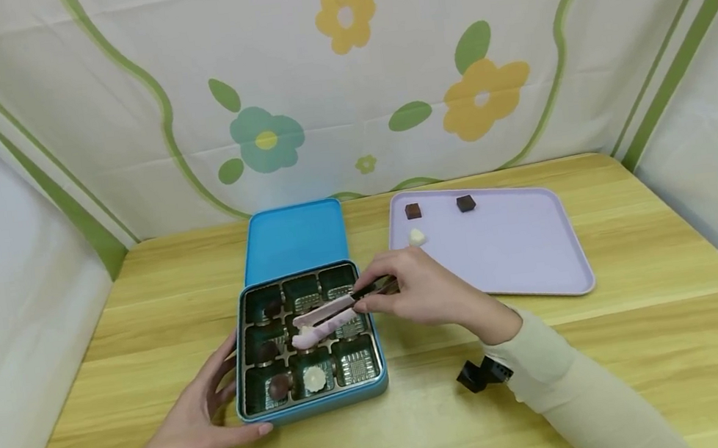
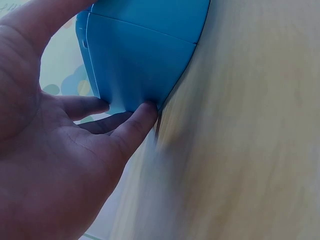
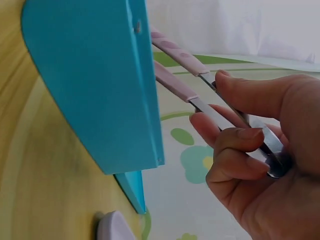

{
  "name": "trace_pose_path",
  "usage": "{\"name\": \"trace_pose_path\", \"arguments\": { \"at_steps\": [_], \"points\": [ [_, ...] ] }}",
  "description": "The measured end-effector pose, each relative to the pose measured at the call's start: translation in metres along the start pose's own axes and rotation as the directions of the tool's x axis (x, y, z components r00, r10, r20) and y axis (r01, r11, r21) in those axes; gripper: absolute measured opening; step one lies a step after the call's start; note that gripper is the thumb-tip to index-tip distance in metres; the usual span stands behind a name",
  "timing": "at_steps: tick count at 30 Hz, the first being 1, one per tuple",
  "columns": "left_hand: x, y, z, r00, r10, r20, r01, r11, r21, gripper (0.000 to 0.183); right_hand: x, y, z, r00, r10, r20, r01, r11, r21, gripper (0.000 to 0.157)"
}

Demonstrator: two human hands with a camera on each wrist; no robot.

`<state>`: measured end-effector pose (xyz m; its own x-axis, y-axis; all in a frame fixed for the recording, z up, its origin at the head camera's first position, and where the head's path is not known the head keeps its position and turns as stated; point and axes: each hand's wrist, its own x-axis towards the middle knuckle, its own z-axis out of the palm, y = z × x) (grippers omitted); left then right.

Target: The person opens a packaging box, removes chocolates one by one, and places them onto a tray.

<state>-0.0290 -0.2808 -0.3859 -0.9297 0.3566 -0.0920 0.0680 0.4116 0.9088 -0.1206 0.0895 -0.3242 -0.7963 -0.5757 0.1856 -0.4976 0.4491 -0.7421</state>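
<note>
A blue tin box (image 1: 320, 406) stands open on the table, its insert divided into several compartments. Round brown chocolates (image 1: 278, 387) sit down its left column. A white flower-shaped chocolate (image 1: 314, 378) lies in the front middle compartment. My left hand (image 1: 189, 424) holds the tin's left side, thumb at the front edge; in the left wrist view its fingers (image 2: 137, 125) rest on the blue wall. My right hand (image 1: 416, 288) grips metal tongs (image 3: 212, 115) with pink tips. Those tips reach over the centre compartment, with a bit of white chocolate (image 1: 307, 329) showing at their ends.
The blue lid (image 1: 297, 238) lies behind the tin. To the right is a lilac tray (image 1: 521, 250) with a brown cube (image 1: 413, 211), a darker cube (image 1: 466, 203) and a white piece (image 1: 417, 237). A black device (image 1: 482, 374) hangs at the right wrist. A flowered curtain closes the back.
</note>
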Motion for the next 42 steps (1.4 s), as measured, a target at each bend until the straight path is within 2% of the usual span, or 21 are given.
{"name": "trace_pose_path", "arguments": {
  "at_steps": [11,20,27,33,42],
  "points": [
    [-0.001,-0.001,0.001,1.0,-0.005,-0.003,0.005,1.0,0.008,0.129,-0.009,0.008,0.003,0.999,0.03,-0.035,-0.028,0.998,0.063,0.015],
    [0.0,-0.002,-0.001,1.0,0.023,-0.003,-0.023,1.0,0.018,0.128,-0.028,0.022,0.011,0.986,0.137,-0.092,-0.121,0.979,0.162,0.021],
    [-0.001,-0.002,0.0,1.0,0.006,-0.003,-0.006,1.0,0.03,0.127,-0.037,0.033,0.024,0.981,0.157,-0.11,-0.132,0.969,0.211,0.021],
    [-0.001,-0.002,0.002,1.0,-0.007,0.002,0.007,1.0,0.01,0.127,-0.04,0.038,0.035,0.975,0.196,-0.106,-0.161,0.949,0.271,0.022],
    [-0.001,-0.001,0.0,1.0,-0.006,-0.001,0.006,1.0,0.025,0.127,-0.04,0.041,0.039,0.968,0.216,-0.125,-0.174,0.943,0.283,0.023]
  ]
}}
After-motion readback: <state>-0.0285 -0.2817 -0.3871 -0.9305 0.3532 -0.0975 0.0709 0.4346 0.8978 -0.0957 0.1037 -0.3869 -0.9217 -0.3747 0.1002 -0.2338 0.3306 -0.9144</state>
